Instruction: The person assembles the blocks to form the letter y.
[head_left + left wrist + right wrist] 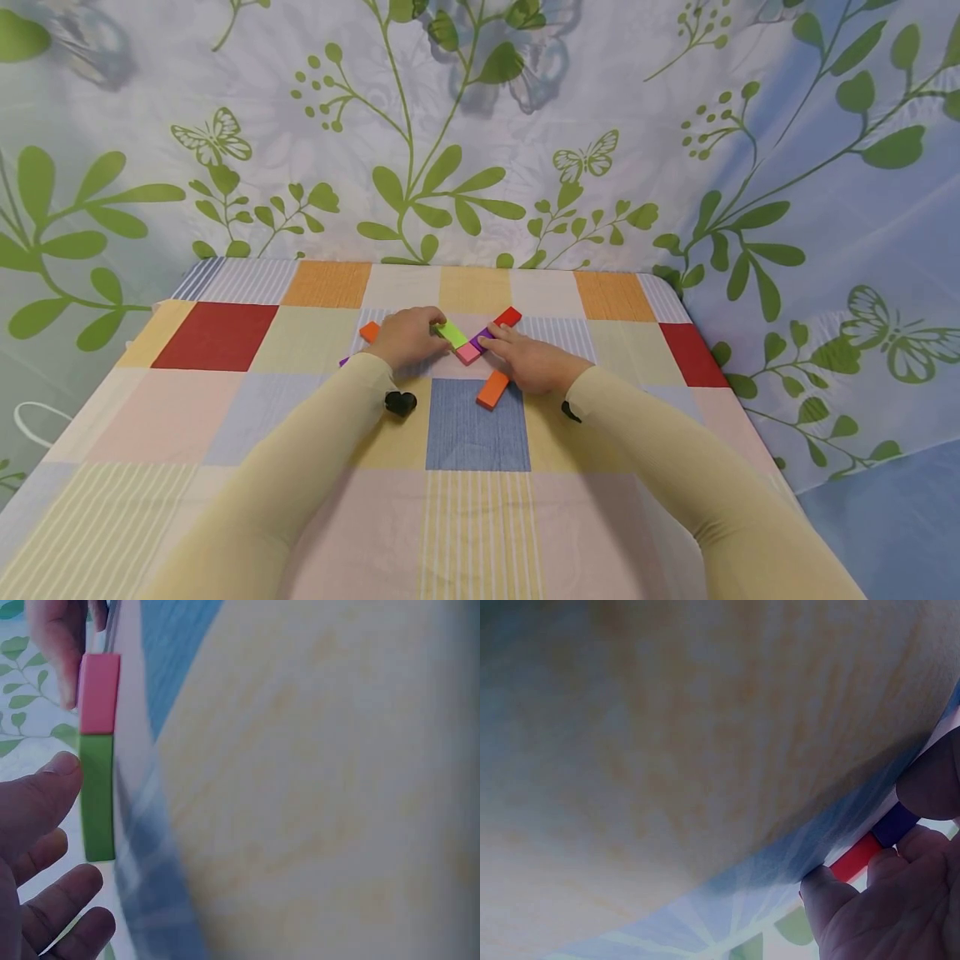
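Note:
A light green block (452,334), a pink block (468,352), a purple block (482,339) and a red block (507,317) lie end to end in a V on the patchwork cloth. My left hand (408,337) is beside the green block, its thumb tip at the block's edge. In the left wrist view its loosely bent fingers (64,900) are spread near the green block's end. My right hand (534,358) pinches the purple block between thumb and fingers. One fingertip (826,889) sits at the red block's end in the right wrist view.
An orange block (492,390) lies just in front of my right hand. Another orange block (369,332) shows to the left of my left hand, with a bit of purple (343,362) by that wrist. A leaf-patterned curtain (465,167) hangs behind the table.

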### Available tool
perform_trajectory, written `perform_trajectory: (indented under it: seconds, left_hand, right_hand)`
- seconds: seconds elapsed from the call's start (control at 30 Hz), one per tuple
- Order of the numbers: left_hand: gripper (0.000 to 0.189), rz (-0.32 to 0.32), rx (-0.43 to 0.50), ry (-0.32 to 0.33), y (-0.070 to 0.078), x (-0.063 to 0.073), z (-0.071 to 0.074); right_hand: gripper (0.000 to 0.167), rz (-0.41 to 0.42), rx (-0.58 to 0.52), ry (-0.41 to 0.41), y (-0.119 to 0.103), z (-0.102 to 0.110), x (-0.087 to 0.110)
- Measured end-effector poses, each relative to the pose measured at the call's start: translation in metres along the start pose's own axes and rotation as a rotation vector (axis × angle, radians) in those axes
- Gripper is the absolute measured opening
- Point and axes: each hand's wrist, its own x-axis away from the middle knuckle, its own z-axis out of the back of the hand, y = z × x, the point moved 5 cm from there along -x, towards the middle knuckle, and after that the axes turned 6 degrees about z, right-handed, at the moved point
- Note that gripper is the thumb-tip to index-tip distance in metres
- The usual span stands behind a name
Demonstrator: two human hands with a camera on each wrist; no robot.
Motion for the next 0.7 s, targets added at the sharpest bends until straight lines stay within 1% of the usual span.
perform_trajectory:
  seconds: [0.2,0.4,0.57,0.7]
  left_hand:
    - [0.053,-0.072,-0.033,0.019,-0.013,0.006,0.020]
    - [0.055,-0.094,-0.034,0.000,-0.038,0.014,0.038]
    - [0.053,-0.073,-0.016,-0.021,-0.061,0.022,0.047]
    - [0.054,-0.038,-0.023,-0.037,-0.077,0.029,0.049]
  right_hand:
    - [0.063,0.008,0.007,0.001,-0.001,0.001,0.000]
    - [0.064,0.012,0.001,0.002,-0.001,0.002,0.000]
    - [0.066,0.003,0.000,-0.002,0.000,0.000,-0.001]
    - [0.067,0.006,0.003,-0.003,0.001,-0.002,-0.001]
